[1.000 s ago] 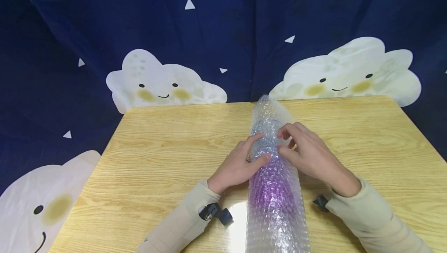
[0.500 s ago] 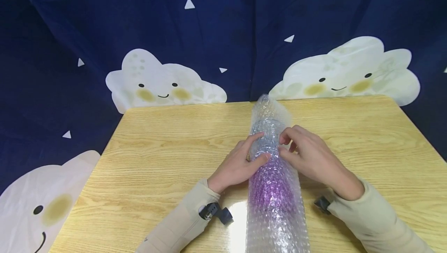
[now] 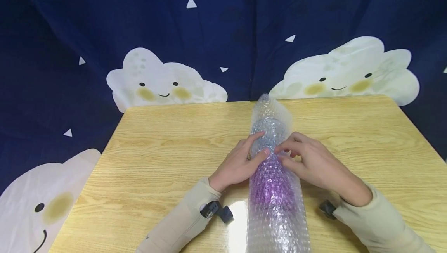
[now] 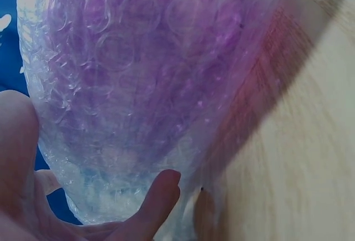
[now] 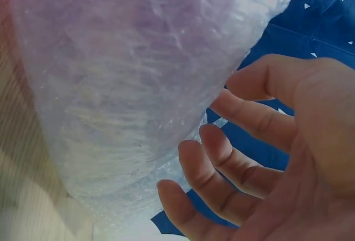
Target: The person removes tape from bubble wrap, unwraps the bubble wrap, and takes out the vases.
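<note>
Right hand point(image 3: 316, 162): sits further down the bubble-wrapped bundle point(image 3: 274, 187) than a second ago; thumb and index nearly together, can't tell whether pinching.
Left hand point(image 3: 238, 165): spread across it, unclamped.
Bundle: lengthwise on the desk point(image 3: 157, 160); likely light, soft, slippery; hold at mid-length.
Sleeve mark point(image 3: 147, 237): unreadably small.
</note>
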`<action>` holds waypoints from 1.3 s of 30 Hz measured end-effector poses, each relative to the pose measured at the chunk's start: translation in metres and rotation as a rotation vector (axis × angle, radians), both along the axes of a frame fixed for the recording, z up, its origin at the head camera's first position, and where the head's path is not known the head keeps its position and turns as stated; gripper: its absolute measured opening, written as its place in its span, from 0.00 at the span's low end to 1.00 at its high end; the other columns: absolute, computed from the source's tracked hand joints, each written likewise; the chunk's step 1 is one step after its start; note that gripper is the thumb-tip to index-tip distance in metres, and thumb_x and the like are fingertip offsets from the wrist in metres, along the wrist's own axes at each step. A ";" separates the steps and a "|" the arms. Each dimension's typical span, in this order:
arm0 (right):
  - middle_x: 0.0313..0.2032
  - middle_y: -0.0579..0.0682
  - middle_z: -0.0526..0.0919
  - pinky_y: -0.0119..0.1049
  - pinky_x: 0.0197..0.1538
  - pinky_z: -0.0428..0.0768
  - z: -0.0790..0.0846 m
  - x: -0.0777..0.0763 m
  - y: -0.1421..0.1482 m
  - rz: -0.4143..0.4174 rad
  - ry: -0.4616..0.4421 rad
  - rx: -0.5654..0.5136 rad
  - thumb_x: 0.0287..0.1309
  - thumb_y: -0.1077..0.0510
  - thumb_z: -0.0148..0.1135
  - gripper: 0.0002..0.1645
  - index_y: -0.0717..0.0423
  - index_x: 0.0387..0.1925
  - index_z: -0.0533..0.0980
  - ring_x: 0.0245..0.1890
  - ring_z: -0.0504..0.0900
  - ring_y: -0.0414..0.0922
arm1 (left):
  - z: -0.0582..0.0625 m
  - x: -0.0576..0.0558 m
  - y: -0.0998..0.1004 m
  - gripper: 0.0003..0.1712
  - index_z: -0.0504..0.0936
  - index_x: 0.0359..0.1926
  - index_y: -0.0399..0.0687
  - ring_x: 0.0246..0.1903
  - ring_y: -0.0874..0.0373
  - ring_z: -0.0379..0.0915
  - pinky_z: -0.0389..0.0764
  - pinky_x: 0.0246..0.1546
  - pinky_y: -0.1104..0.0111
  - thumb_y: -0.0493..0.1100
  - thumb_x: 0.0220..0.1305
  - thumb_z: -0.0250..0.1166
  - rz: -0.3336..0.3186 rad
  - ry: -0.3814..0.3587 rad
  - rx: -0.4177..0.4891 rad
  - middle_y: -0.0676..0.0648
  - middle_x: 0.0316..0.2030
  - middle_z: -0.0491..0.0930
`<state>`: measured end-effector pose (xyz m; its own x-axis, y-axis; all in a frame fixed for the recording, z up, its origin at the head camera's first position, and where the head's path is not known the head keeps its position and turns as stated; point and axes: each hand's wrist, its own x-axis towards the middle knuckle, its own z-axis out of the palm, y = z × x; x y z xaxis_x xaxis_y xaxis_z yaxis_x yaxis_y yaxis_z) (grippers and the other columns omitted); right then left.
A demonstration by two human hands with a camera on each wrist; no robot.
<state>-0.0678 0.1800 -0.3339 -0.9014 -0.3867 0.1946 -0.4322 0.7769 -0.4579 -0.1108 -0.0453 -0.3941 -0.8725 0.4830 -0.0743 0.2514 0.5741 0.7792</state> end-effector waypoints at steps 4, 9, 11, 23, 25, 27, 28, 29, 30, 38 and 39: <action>0.39 0.42 0.84 0.29 0.35 0.79 -0.002 0.001 0.001 0.003 0.000 0.002 0.62 0.58 0.67 0.12 0.45 0.46 0.88 0.37 0.82 0.38 | -0.001 -0.001 0.001 0.33 0.51 0.78 0.85 0.73 0.47 0.67 0.72 0.69 0.43 0.71 0.76 0.45 -0.001 0.006 0.005 0.43 0.77 0.63; 0.40 0.42 0.85 0.29 0.36 0.79 -0.001 0.002 0.002 -0.003 -0.024 0.006 0.61 0.59 0.67 0.13 0.46 0.46 0.87 0.38 0.82 0.38 | -0.001 -0.001 0.001 0.32 0.52 0.78 0.84 0.75 0.47 0.63 0.70 0.71 0.42 0.70 0.77 0.42 -0.002 0.008 0.013 0.43 0.78 0.63; 0.41 0.43 0.85 0.29 0.36 0.79 -0.001 0.002 0.001 -0.008 -0.031 0.009 0.61 0.59 0.67 0.13 0.47 0.47 0.87 0.38 0.82 0.39 | -0.001 -0.001 0.001 0.32 0.52 0.78 0.84 0.75 0.47 0.63 0.70 0.71 0.42 0.69 0.77 0.42 -0.003 0.010 0.015 0.43 0.78 0.63; 0.42 0.44 0.86 0.28 0.33 0.78 -0.001 0.001 0.002 -0.014 -0.004 0.019 0.59 0.59 0.69 0.15 0.47 0.48 0.86 0.37 0.82 0.39 | 0.005 0.003 -0.001 0.37 0.48 0.80 0.84 0.58 0.53 0.77 0.77 0.63 0.48 0.73 0.74 0.46 -0.035 0.017 -0.019 0.44 0.78 0.62; 0.42 0.44 0.86 0.28 0.33 0.77 -0.001 0.001 0.002 -0.014 -0.014 0.012 0.59 0.59 0.69 0.15 0.47 0.48 0.87 0.37 0.82 0.39 | 0.006 0.004 -0.001 0.41 0.47 0.80 0.83 0.48 0.57 0.78 0.80 0.56 0.54 0.75 0.72 0.48 -0.049 0.023 -0.030 0.44 0.77 0.62; 0.42 0.44 0.86 0.28 0.33 0.77 0.000 0.001 0.002 -0.019 -0.026 0.010 0.59 0.59 0.70 0.14 0.47 0.48 0.87 0.37 0.81 0.39 | 0.007 0.005 -0.002 0.44 0.46 0.81 0.82 0.44 0.60 0.76 0.80 0.53 0.58 0.76 0.69 0.51 -0.058 0.028 -0.041 0.45 0.77 0.62; 0.42 0.44 0.86 0.28 0.33 0.77 0.000 0.001 0.002 -0.019 -0.029 0.007 0.58 0.59 0.70 0.14 0.47 0.47 0.87 0.37 0.81 0.39 | 0.008 0.005 -0.002 0.45 0.46 0.81 0.82 0.43 0.60 0.77 0.80 0.52 0.59 0.77 0.68 0.52 -0.060 0.026 -0.043 0.45 0.77 0.62; 0.42 0.44 0.86 0.28 0.34 0.77 -0.001 0.001 0.002 -0.018 -0.032 0.006 0.58 0.60 0.70 0.14 0.47 0.47 0.87 0.37 0.81 0.39 | 0.008 0.005 -0.002 0.46 0.46 0.81 0.82 0.44 0.60 0.77 0.80 0.51 0.59 0.77 0.67 0.53 -0.063 0.022 -0.042 0.46 0.77 0.62; 0.42 0.44 0.86 0.28 0.34 0.78 -0.001 0.000 0.002 -0.018 -0.032 0.003 0.57 0.60 0.70 0.14 0.48 0.47 0.87 0.37 0.82 0.39 | 0.009 0.006 -0.002 0.47 0.47 0.80 0.82 0.46 0.60 0.77 0.80 0.53 0.58 0.77 0.66 0.54 -0.064 0.019 -0.042 0.47 0.78 0.61; 0.40 0.44 0.86 0.31 0.37 0.80 -0.003 0.001 0.001 -0.019 -0.006 -0.001 0.55 0.62 0.71 0.14 0.49 0.45 0.87 0.38 0.83 0.40 | 0.010 0.009 -0.003 0.47 0.49 0.79 0.85 0.50 0.58 0.77 0.79 0.56 0.56 0.78 0.64 0.58 -0.079 0.008 -0.041 0.48 0.78 0.61; 0.40 0.44 0.86 0.31 0.38 0.80 -0.003 0.001 0.000 -0.021 -0.005 0.000 0.55 0.62 0.71 0.14 0.49 0.45 0.87 0.38 0.83 0.40 | 0.010 0.009 -0.003 0.47 0.49 0.79 0.86 0.47 0.59 0.77 0.79 0.54 0.58 0.78 0.64 0.58 -0.081 0.010 -0.041 0.48 0.78 0.62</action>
